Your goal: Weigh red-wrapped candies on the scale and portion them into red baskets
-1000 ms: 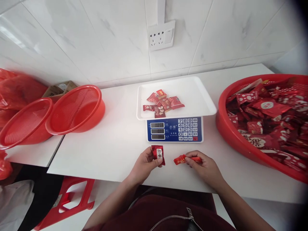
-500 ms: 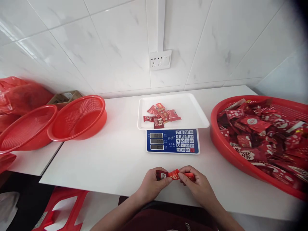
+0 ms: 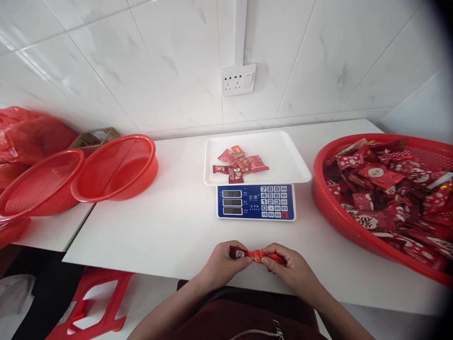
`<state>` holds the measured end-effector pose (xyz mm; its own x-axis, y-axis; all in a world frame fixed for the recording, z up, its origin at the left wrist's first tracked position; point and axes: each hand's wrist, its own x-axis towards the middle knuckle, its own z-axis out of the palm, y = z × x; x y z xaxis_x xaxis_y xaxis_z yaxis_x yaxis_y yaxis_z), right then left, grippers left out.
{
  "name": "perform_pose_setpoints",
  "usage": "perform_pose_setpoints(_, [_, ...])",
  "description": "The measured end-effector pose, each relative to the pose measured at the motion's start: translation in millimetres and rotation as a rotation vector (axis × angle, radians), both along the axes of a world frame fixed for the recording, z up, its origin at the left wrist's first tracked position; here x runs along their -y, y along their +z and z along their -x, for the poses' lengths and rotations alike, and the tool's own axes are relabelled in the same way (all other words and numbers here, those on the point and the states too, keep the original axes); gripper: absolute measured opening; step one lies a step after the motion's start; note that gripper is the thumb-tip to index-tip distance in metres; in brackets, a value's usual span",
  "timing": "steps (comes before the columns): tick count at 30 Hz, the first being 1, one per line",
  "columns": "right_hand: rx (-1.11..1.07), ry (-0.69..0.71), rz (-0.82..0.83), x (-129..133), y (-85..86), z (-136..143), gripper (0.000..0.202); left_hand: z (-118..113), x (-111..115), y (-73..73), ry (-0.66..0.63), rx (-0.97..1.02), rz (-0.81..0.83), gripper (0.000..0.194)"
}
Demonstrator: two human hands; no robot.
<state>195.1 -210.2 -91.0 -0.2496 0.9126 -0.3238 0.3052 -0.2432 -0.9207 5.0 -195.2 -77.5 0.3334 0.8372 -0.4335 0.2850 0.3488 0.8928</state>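
Near the table's front edge, my left hand [image 3: 226,262] is closed on a small dark red snack packet [image 3: 239,253] with a white label. My right hand [image 3: 286,264] pinches a bright red crumpled wrapper [image 3: 255,256] with gold print. The two pieces meet between my fingertips, and I cannot tell whether they are joined. Beyond my hands stands a digital scale [image 3: 255,203] with a blue keypad panel. Several red snack packets [image 3: 242,163] lie on its white tray [image 3: 283,158].
On the right, a large red basket [image 3: 320,198] is heaped with red snack packets [image 3: 384,177]. Two red baskets [image 3: 141,177] stand at the left, beside a red plastic bag [image 3: 38,137] and a cardboard box [image 3: 95,138]. A red stool [image 3: 106,302] is below the table.
My fingers have drawn closer together over the bright red wrapper, covering more of it. The camera view has shifted slightly. The packets on the scale tray have not moved.
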Motion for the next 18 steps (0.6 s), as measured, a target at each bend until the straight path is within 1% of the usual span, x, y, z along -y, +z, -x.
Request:
perform_pose_setpoints(7, [0.027, 0.045, -0.065, -3.6, 1.2, 1.5, 0.029, 1.5, -0.3, -1.3, -0.026, 0.093, -0.019, 0.029])
perform_pose_setpoints(9, [-0.034, 0.057, -0.036, -3.1, 0.2, 1.9, 0.03, 1.8, 0.5, 0.1, -0.03, 0.079, -0.016, 0.029])
perform_pose_setpoints(11, [-0.165, 0.087, 0.032, -1.9, -1.2, 3.0, 0.035, 1.1, 2.2, 3.3, -0.04, 0.041, -0.032, 0.03])
perform_pose_setpoints(13, [-0.286, 0.117, 0.101, -1.4, -2.6, 4.9, 0.05, -0.8, 4.4, 7.3, -0.065, -0.012, -0.049, 0.037])
perform_pose_setpoints(14, [-0.312, 0.115, 0.122, -1.8, -3.3, 5.9, 0.054, -2.1, 5.4, 9.1, -0.085, -0.034, -0.051, 0.043])
perform_pose_setpoints(15, [-0.318, 0.099, 0.134, -2.7, -3.9, 7.0, 0.053, -3.4, 6.2, 10.4, -0.108, -0.043, -0.047, 0.048])
perform_pose_setpoints(18, [-0.336, -0.021, 0.15, -7.8, -5.1, 9.6, 0.04, -6.7, 7.2, 10.5, -0.157, -0.031, -0.042, 0.068])
